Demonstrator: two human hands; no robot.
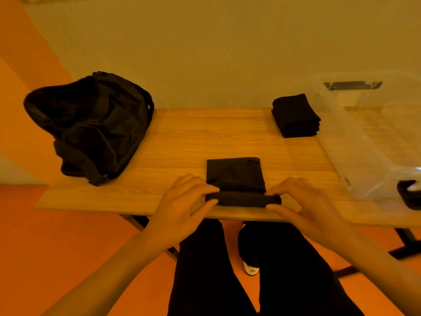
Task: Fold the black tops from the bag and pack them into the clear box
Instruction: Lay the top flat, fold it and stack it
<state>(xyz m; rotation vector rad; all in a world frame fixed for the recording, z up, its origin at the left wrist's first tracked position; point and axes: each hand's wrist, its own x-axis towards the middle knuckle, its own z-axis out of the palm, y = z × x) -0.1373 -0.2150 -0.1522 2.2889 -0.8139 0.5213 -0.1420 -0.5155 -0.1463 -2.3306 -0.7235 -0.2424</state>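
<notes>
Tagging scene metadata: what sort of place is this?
Probably a plain indoor room, perhaps a staged workspace: bare wall, a wooden table holding a black bag and clear box.

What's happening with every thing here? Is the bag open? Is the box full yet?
black bag, slumped, mouth gaping open.
black top, partly folded, near edge rolled up.
left hand, pinching the roll's left end.
right hand, pinching the roll's right end.
folded stack, neat pile, still outside the box.
clear box, no tops seen inside.
</notes>
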